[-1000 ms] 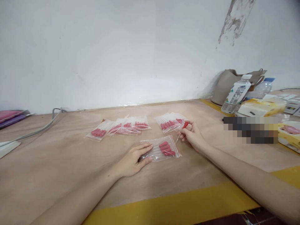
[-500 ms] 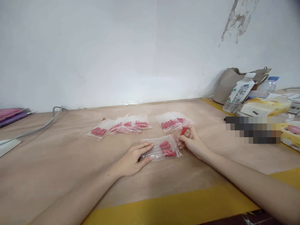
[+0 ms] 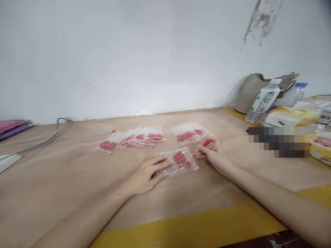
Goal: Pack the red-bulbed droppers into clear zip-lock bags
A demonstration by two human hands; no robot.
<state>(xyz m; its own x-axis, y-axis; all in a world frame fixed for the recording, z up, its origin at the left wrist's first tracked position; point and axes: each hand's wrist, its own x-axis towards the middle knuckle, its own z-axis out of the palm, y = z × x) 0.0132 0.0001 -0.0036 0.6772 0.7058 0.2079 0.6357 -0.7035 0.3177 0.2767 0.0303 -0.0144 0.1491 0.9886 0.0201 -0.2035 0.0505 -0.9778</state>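
A clear zip-lock bag (image 3: 170, 172) lies flat on the table, its red-striped end toward the right. Inside it are several droppers with red bulbs (image 3: 179, 156) and thin clear stems. My left hand (image 3: 148, 174) rests on the bag's left end with fingers spread, one finger stretched over the stems and the thumb near the lower edge. At the bag's right end, my right hand (image 3: 213, 153) pinches another dropper (image 3: 206, 142) by its red bulb. Its thin stem slants down-left toward the bag's striped end; whether the tip is inside, I cannot tell.
Behind lie two groups of filled bags, one at left (image 3: 139, 137) and one at right (image 3: 187, 134). A water bottle (image 3: 263, 100), a beige bag (image 3: 249, 91) and yellow tissue packs (image 3: 292, 117) crowd the right. A grey cable (image 3: 38, 144) runs along the left.
My right hand has shifted slightly right with the dropper, which now lies more slanted. My left index finger has moved onto the stems, and the droppers in the bag have shifted apart.
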